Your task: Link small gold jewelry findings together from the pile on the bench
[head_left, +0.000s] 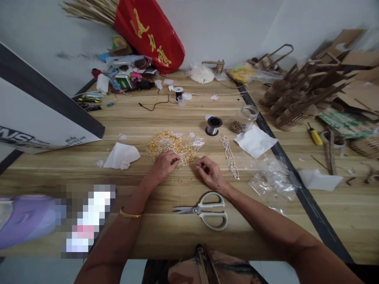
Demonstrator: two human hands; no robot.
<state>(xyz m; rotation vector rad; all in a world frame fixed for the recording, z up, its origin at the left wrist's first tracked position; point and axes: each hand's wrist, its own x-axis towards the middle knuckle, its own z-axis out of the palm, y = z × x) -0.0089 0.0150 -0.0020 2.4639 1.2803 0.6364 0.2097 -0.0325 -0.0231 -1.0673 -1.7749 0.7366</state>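
A loose pile of gold and silver beads and small findings (161,144) lies on the wooden table. My left hand (166,163) rests at the pile's near edge, thumb and fingertips pinched together; anything between them is too small to make out. Just right of the pile is my right hand (209,172), its fingers curled into a pinch, their contents also unclear. Between the hands and slightly nearer me lies a thin gold chain piece (181,180). Scissors with pale handles (213,210) lie in front of my hands, blades pointing left. A silver chain (229,157) lies right of my right hand.
Near the pile are a wire spool (213,126), a glass jar of beads (245,118), white paper (122,156) and clear plastic bags (274,179). Small woven baskets (291,98) crowd the right. A large box (44,110) and a pixelated bright object (90,219) are left.
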